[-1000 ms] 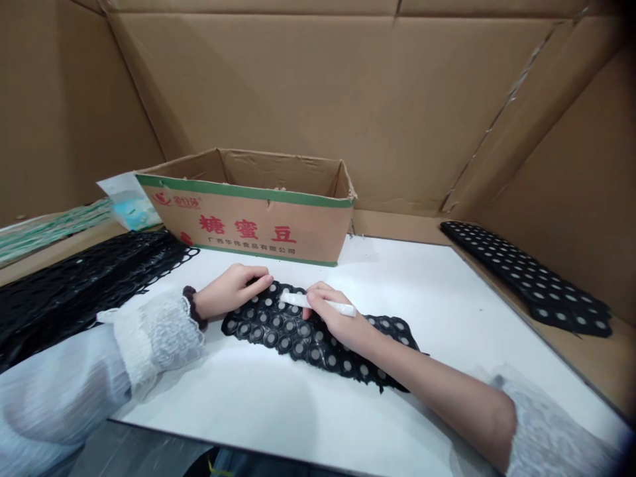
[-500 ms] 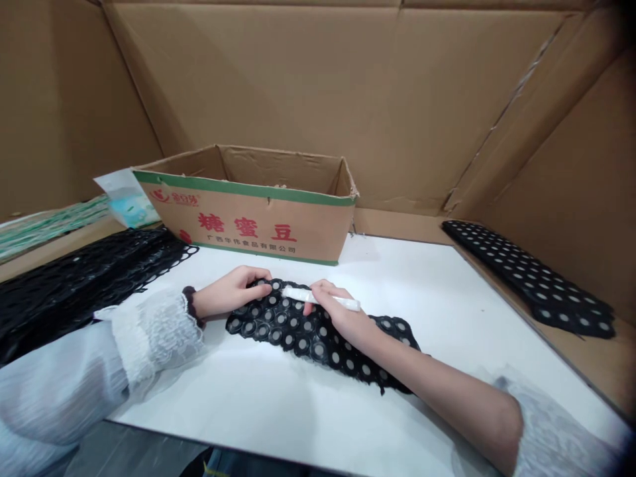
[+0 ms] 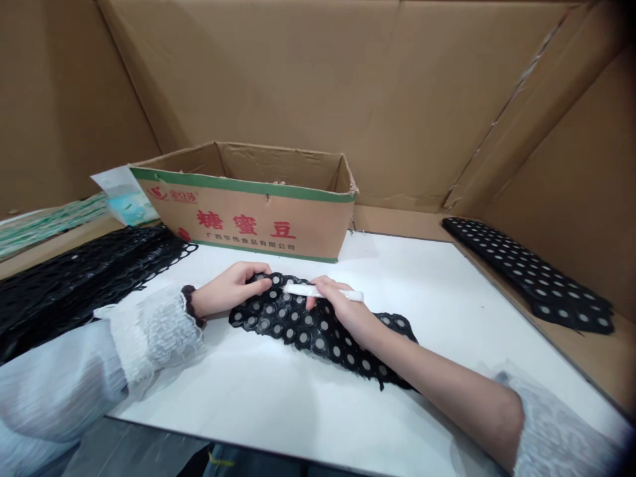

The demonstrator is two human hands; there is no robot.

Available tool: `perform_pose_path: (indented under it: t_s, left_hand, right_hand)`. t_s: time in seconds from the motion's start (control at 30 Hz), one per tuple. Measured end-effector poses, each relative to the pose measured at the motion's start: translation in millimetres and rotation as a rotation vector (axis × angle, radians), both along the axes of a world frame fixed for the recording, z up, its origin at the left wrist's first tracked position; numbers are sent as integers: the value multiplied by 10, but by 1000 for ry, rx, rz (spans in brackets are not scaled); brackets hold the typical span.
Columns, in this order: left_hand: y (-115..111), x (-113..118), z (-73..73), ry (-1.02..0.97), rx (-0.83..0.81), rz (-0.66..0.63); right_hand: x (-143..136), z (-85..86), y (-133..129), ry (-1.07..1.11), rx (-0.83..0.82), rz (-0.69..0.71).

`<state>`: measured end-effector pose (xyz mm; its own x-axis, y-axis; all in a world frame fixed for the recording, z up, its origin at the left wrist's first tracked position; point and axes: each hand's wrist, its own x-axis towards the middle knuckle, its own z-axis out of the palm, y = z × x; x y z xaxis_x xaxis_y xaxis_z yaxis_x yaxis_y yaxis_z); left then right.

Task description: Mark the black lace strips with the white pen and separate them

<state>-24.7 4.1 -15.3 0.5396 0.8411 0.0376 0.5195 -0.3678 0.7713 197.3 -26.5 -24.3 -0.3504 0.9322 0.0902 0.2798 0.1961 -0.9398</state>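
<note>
A black sheet dotted with round pale discs [image 3: 304, 338] lies slantwise across the white board [image 3: 238, 411], its left end raised a little. My left hand [image 3: 233, 289] pinches the sheet's upper left edge between thumb and fingers. In my right hand [image 3: 342, 305], closed over the middle of the sheet, is a slim white pen-shaped tool [image 3: 298, 290]. The tool's left tip points at the discs near my left thumb; whether it touches the sheet I cannot tell. My right forearm covers part of the sheet's right end.
Behind the sheet stands an open cardboard box [image 3: 238, 215] with red lettering. Black perforated sheets [image 3: 79, 278] are heaped at left, near green-white strands [image 3: 54, 222] and a plastic packet [image 3: 126, 199]. More dotted black sheets [image 3: 527, 271] lie at right. Cardboard walls [image 3: 318, 86] surround the board.
The sheet's left end is tilted up slightly more under my left hand. My right hand and the white tool have shifted a touch to the right, and the tool has turned slightly.
</note>
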Motion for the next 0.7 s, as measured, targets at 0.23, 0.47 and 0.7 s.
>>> perform_pose_path:
  t_s: [0.23, 0.47, 0.7]
  left_hand:
    - [23, -2, -34, -29, -35, 3]
    - [23, -3, -27, -10, -24, 11]
    - [-175, 144, -8, 198, 312, 64]
  right_hand:
    - [-13, 11, -10, -7, -12, -22]
    - [4, 17, -18, -23, 5, 0]
    - [-90, -51, -82, -226, 201, -11]
